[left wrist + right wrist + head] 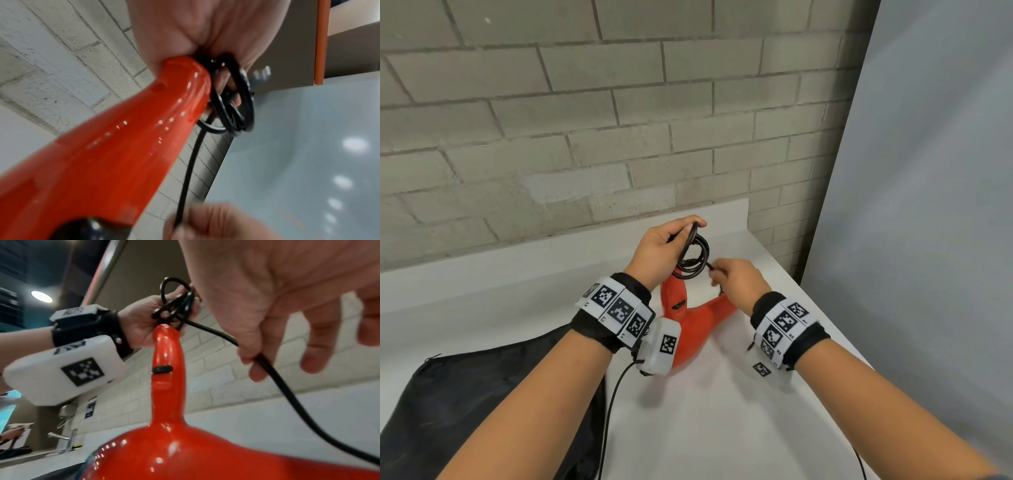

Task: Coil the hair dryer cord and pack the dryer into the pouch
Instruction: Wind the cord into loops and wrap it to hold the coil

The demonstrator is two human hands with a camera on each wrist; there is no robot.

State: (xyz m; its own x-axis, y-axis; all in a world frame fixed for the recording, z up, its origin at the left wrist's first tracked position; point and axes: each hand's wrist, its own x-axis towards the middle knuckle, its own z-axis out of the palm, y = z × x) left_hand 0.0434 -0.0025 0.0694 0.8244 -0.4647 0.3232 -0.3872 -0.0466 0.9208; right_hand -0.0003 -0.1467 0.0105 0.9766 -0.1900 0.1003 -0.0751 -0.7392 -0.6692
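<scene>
A glossy red hair dryer (695, 325) lies on the white counter (722, 428), its handle (167, 363) pointing up toward the wall. My left hand (664, 245) grips several loops of the black cord (693, 255) just above the handle's end (185, 78). My right hand (736, 281) pinches the free run of cord (273, 371) between thumb and forefinger, just right of the loops; its other fingers hang loose. A black pouch (482, 404) lies flat at the lower left, partly under my left forearm.
A grey brick wall (585, 120) rises behind the counter, and a pale panel (928, 205) stands at the right beyond the counter's edge. A thin black cable (607, 418) hangs from my left wrist camera over the pouch's edge.
</scene>
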